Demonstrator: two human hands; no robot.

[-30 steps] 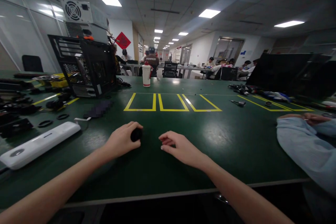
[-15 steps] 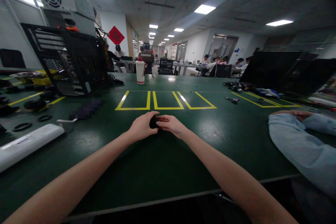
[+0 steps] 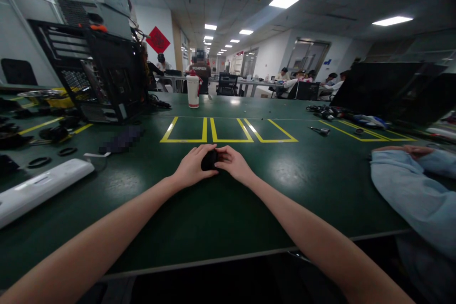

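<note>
A small round black object point(image 3: 209, 160) is held between my two hands above the green table point(image 3: 199, 228). My left hand point(image 3: 194, 166) wraps its thumb and fingers round the object's left side. On the right side, the fingers and thumb of my right hand point(image 3: 233, 165) grip it too. Most of the object is hidden by the fingers, so its exact kind cannot be made out. Just beyond my hands lie yellow tape outlines point(image 3: 228, 141) on the table.
A white cup point(image 3: 193, 91) stands at the back. At left are an open black computer case point(image 3: 103, 73), a white power strip point(image 3: 46, 190) and black rings point(image 3: 39, 162). A co-worker's blue sleeve point(image 3: 409, 185) rests at right, near a small black tool point(image 3: 319, 130) and cables.
The view has shifted slightly. My right-hand fingers have spread a little around the black object, and more of it shows between my hands.
</note>
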